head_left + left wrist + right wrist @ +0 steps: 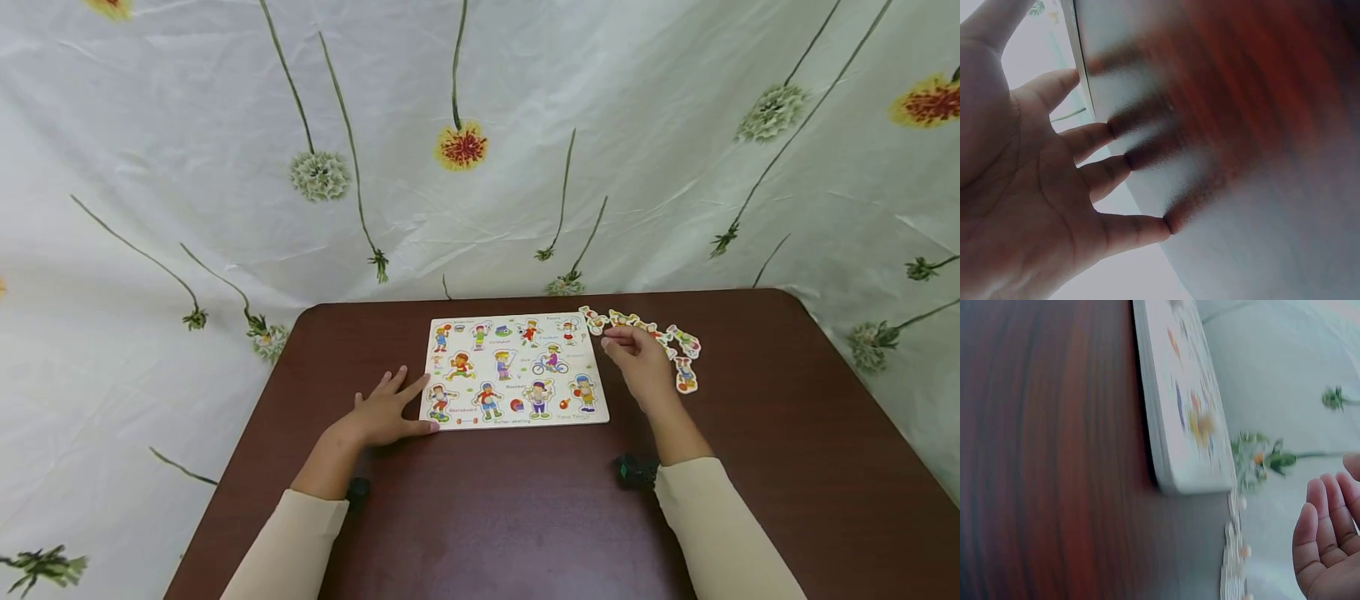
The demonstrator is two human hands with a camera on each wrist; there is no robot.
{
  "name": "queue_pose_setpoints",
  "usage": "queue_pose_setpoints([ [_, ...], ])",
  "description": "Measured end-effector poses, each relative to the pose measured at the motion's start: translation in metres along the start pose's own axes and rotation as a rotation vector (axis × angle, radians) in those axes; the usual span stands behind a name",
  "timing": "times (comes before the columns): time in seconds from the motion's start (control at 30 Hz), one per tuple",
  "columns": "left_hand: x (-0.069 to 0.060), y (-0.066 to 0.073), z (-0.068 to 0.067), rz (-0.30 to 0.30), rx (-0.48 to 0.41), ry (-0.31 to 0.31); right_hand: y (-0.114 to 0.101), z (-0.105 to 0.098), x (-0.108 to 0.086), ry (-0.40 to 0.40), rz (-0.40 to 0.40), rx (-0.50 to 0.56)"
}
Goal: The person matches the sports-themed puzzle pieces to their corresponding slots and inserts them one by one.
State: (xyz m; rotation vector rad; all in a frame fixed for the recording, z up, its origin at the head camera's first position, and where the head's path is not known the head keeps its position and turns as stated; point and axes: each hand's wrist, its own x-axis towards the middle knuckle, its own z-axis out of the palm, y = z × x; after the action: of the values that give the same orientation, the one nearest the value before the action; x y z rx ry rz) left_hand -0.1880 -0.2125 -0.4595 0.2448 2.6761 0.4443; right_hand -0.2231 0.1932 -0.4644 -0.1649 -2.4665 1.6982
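A white puzzle board (480, 392) with pictures of children at sports lies on the table, and also shows side-on in the right wrist view (1172, 469). My left hand (381, 415) rests with spread fingers at its left edge, thumb and index finger touching it; the left wrist view shows the palm (1029, 175) and fingertips on the dark tabletop. My right hand (641, 362) is beside the board's right edge, over loose picture pieces (686, 377). Its fingers (1314, 534) are slightly bent in the right wrist view, with no piece visible in them.
The dark brown table (495, 517) reaches toward a white cloth (525, 217) printed with flowers, hanging behind it. Several loose pieces lie partly overlapping right of the board. Dark devices sit under both wrists, the right one (636, 471) showing more.
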Motion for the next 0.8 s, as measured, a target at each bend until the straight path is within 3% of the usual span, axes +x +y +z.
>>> queue_pose_setpoints([
  [0.13, 0.001, 0.0, 0.0, 0.0, 0.005, 0.003, 0.008, -0.015, 0.006, 0.008, 0.002, -0.028],
  [0.3, 0.001, 0.0, 0.0, -0.002, 0.001, 0.002, 0.014, -0.028, 0.012, -0.054, -0.028, -0.231],
  [0.43, 0.0, 0.0, 0.0, -0.005, 0.001, 0.001, 0.018, -0.032, 0.017, -0.119, -0.066, -0.374],
  [0.8, 0.001, -0.002, 0.001, 0.004, -0.002, -0.001, 0.023, -0.033, 0.033, -0.238, -0.158, -0.595],
])
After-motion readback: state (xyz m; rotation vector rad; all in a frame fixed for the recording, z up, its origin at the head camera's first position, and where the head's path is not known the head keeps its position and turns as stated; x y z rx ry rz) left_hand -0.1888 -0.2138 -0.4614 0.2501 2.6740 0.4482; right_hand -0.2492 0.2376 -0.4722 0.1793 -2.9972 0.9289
